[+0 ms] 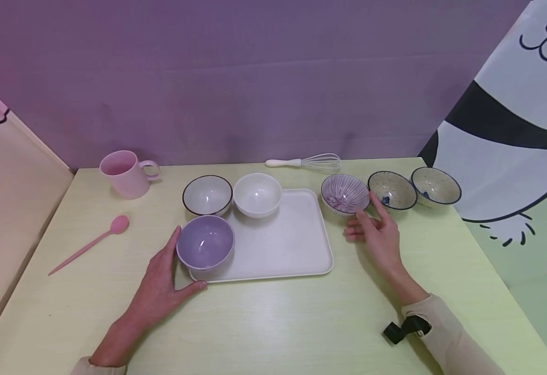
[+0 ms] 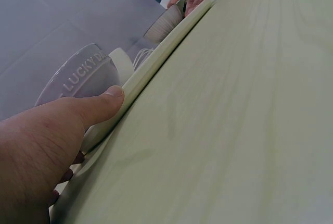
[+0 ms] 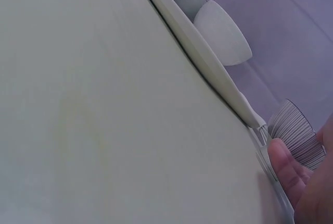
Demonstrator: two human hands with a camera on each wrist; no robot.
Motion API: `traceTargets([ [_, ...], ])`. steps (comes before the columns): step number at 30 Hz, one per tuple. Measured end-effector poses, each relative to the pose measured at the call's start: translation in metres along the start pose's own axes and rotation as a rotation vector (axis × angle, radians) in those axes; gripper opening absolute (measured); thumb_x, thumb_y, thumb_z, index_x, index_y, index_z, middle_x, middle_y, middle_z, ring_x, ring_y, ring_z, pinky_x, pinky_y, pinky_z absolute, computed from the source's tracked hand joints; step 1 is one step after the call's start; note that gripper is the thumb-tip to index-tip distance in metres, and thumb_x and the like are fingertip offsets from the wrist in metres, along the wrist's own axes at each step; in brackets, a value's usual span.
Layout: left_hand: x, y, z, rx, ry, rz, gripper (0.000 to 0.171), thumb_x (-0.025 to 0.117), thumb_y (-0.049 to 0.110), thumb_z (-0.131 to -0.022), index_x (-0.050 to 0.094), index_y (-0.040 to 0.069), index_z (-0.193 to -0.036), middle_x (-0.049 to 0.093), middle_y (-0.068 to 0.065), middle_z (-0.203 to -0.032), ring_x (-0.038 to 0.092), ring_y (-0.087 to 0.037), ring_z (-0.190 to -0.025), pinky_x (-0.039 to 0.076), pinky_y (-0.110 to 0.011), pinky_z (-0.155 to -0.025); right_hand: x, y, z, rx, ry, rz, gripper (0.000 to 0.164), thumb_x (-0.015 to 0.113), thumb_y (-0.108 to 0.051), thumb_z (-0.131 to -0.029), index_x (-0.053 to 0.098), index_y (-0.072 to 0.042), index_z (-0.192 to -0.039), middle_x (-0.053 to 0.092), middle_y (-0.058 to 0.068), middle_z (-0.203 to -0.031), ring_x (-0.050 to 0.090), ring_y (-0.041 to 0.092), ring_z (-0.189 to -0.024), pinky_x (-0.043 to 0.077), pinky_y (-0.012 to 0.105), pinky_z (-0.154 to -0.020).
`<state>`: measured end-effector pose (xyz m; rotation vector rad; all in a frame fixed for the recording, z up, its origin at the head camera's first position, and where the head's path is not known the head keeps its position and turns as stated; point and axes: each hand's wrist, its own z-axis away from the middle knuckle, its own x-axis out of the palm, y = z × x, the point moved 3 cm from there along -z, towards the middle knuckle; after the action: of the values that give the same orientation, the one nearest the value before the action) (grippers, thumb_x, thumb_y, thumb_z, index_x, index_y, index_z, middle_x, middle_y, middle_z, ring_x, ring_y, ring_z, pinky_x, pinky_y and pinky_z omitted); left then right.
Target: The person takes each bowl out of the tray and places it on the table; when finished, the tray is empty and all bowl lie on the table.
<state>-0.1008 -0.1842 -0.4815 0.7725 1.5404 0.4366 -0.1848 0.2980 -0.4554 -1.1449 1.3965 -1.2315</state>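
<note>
A purple bowl (image 1: pixel 206 242) stands on the left front of a white tray (image 1: pixel 296 245); raised letters show on its side in the left wrist view. My left hand (image 1: pixel 163 278) is spread around the tray's left front corner, fingers beside the bowl and thumb by the front edge. A white bowl (image 1: pixel 257 195) and a dark-rimmed white bowl (image 1: pixel 207 195) stand behind the purple one. At the tray's right, my right hand (image 1: pixel 380 237) touches a purple-striped bowl (image 1: pixel 345 194), index finger along its right rim, thumb in front. Whether that hand bears any weight cannot be seen.
Two speckled dark-rimmed bowls, one inner (image 1: pixel 392 190) and one outer (image 1: pixel 436 185), stand to the right. A white-handled whisk (image 1: pixel 303 162) lies at the back edge. A pink mug (image 1: pixel 125 174) and a pink spoon (image 1: pixel 90 245) are on the left.
</note>
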Motion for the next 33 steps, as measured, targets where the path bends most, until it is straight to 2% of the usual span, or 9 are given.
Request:
traceTargets([
  [9, 0.001, -0.001, 0.0, -0.003, 0.0, -0.004, 0.134, 0.099, 0.037, -0.085, 0.006, 0.021, -0.181, 0.028, -0.02, -0.18, 0.032, -0.055, -0.158, 0.033, -0.078, -0.123, -0.001, -0.008, 0.006, 0.01, 0.055, 0.07, 0.07, 0.065, -0.013, -0.113, 0.033, -0.015, -0.176, 0.082, -0.001, -0.086, 0.077, 0.011, -0.065, 0.067, 0.027, -0.066],
  [17, 0.0, -0.001, -0.001, -0.01, -0.004, -0.002, 0.133, 0.098, 0.04, -0.085, 0.006, 0.022, -0.181, 0.027, -0.019, -0.181, 0.032, -0.055, -0.159, 0.033, -0.078, -0.124, 0.003, -0.018, 0.012, -0.038, 0.088, 0.128, 0.065, 0.066, -0.013, -0.112, 0.042, -0.013, -0.172, 0.08, -0.004, -0.08, 0.071, 0.009, -0.057, 0.064, 0.022, -0.059],
  [25, 0.001, -0.001, -0.002, -0.005, -0.002, -0.003, 0.134, 0.098, 0.038, -0.085, 0.006, 0.02, -0.18, 0.027, -0.02, -0.181, 0.032, -0.055, -0.159, 0.032, -0.078, -0.124, 0.017, -0.028, 0.022, -0.093, 0.063, 0.132, 0.058, 0.065, -0.008, -0.112, 0.049, -0.011, -0.168, 0.08, -0.009, -0.081, 0.071, 0.01, -0.057, 0.062, 0.022, -0.057],
  [33, -0.001, 0.002, -0.001, -0.009, 0.0, 0.002, 0.134, 0.098, 0.039, -0.085, 0.007, 0.018, -0.18, 0.028, -0.022, -0.18, 0.032, -0.056, -0.158, 0.033, -0.078, -0.123, 0.043, -0.037, 0.034, -0.147, 0.007, 0.129, 0.053, 0.065, 0.001, -0.109, 0.055, -0.004, -0.161, 0.079, -0.008, -0.082, 0.071, 0.012, -0.058, 0.062, 0.023, -0.056],
])
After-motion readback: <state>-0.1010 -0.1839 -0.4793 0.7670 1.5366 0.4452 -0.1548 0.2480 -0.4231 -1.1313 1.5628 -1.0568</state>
